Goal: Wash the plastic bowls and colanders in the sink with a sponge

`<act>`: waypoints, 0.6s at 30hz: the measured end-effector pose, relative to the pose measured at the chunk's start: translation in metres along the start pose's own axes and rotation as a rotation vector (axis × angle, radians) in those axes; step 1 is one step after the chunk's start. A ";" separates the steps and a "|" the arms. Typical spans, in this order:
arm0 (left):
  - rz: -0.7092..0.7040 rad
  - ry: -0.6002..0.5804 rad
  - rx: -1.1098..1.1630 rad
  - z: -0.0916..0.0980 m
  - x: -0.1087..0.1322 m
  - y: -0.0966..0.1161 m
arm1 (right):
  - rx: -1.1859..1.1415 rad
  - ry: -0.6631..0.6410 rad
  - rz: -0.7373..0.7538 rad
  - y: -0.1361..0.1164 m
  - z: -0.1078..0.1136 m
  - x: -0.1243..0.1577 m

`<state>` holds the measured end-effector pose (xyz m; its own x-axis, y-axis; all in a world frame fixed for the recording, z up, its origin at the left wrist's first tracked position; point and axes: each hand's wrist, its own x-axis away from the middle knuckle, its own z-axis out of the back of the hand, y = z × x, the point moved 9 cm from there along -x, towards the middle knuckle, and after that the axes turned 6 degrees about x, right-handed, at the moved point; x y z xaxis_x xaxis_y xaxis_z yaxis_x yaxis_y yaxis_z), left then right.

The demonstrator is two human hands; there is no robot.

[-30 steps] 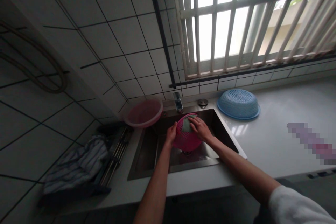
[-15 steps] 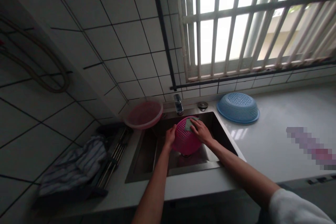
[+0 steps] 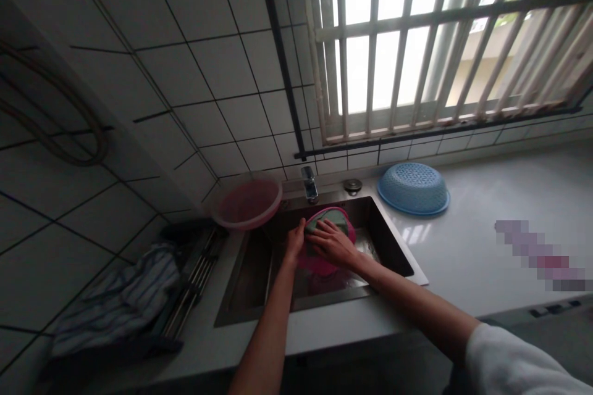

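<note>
Over the steel sink [image 3: 389, 245] I hold a pink perforated colander [image 3: 319, 262] upside down. My left hand [image 3: 295, 239] grips its left rim. My right hand [image 3: 331, 242] presses a grey-green cloth [image 3: 334, 221] flat against the colander's top side. The cloth covers most of the upper part of the colander. The tap [image 3: 308, 184] stands just behind them.
A translucent pink basin [image 3: 245, 202] leans at the sink's back left corner. A blue colander [image 3: 412, 187] lies upside down on the white counter [image 3: 486, 197] to the right. A striped cloth [image 3: 115, 302] lies on a dish rack [image 3: 194, 284] at left.
My right hand has slid the cloth left and toward me across the colander. The colander has tipped so less pink shows. My head has shifted slightly.
</note>
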<state>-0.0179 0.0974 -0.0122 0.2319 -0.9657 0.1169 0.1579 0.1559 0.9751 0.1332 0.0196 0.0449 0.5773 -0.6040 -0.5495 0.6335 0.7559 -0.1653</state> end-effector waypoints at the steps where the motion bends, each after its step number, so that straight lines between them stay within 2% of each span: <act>1: 0.020 0.002 0.037 -0.001 -0.001 -0.005 | -0.002 -0.015 0.067 -0.009 0.000 0.000; 3: 0.035 -0.047 0.101 -0.006 -0.002 -0.012 | -0.018 -0.011 0.114 -0.011 0.002 0.001; 4: 0.028 -0.090 0.131 -0.010 -0.002 -0.013 | -0.028 0.008 0.083 -0.004 0.004 0.002; 7: -0.007 -0.166 0.119 -0.015 -0.004 -0.011 | -0.064 0.100 -0.182 0.044 0.010 0.008; 9: -0.064 -0.106 0.028 -0.008 -0.006 -0.005 | -0.099 0.132 -0.374 0.076 0.009 0.018; 11: -0.168 -0.004 -0.054 0.001 -0.005 0.009 | -0.124 0.133 -0.463 0.090 0.006 0.023; 14: -0.289 0.102 -0.131 0.007 0.002 0.026 | -0.101 0.111 -0.383 0.070 0.001 0.017; 18: -0.200 0.092 -0.131 0.007 0.004 0.022 | -0.038 0.036 -0.062 0.008 -0.005 0.002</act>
<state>-0.0205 0.0954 0.0112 0.2694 -0.9579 -0.0991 0.3314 -0.0044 0.9435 0.1370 0.0254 0.0385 0.5182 -0.6412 -0.5660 0.6469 0.7268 -0.2310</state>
